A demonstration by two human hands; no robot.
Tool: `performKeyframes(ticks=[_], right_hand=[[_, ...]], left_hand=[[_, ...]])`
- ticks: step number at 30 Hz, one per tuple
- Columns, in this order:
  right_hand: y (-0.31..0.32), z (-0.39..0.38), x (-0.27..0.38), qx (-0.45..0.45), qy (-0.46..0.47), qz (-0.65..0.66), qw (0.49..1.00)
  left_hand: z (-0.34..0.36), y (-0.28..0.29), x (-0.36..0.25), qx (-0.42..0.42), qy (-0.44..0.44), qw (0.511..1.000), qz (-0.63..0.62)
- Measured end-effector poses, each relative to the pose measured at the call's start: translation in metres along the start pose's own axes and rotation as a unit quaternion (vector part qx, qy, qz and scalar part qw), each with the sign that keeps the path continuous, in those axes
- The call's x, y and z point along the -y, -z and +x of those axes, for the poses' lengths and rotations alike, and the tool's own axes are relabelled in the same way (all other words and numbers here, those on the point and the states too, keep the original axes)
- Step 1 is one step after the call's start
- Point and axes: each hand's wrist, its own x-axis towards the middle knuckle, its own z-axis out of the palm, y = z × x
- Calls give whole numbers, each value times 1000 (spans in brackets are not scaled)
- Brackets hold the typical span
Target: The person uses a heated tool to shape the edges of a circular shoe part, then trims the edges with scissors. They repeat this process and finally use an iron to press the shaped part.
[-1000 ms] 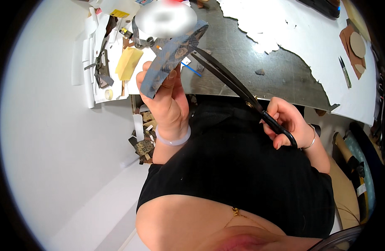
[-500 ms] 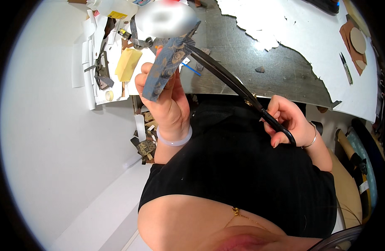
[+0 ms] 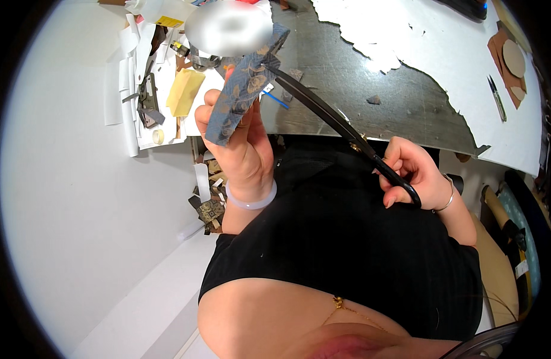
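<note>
Left hand (image 3: 242,149): strip (image 3: 236,99) pinched; right hand (image 3: 412,173): scissors (image 3: 338,122) gripped.
Strip is judged light, pliant; best held at its end nearer the left hand.

Bright white light falls fairly evenly around me, and the dark table (image 3: 332,69) throws back a dull sheen. My fingers (image 3: 402,148) look crisp, while a white oval patch (image 3: 229,27) is blurred smooth; black rings the bowed edges.

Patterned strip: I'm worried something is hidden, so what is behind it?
Behind the strip, parts of the left hand show past its edges; further back, a blue stick lies on the table. Whatever the strip covers of the hand and table cannot be seen.
</note>
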Motion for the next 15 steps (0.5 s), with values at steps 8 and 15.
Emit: performKeyframes(ticks=[8, 15], right_hand=[[3, 3, 3, 19, -19, 9, 1000], [0, 5, 10, 32, -7, -10, 999]], left_hand=[[6, -11, -5, -24, 37, 999, 2], [4, -3, 0, 0, 35, 999, -39]])
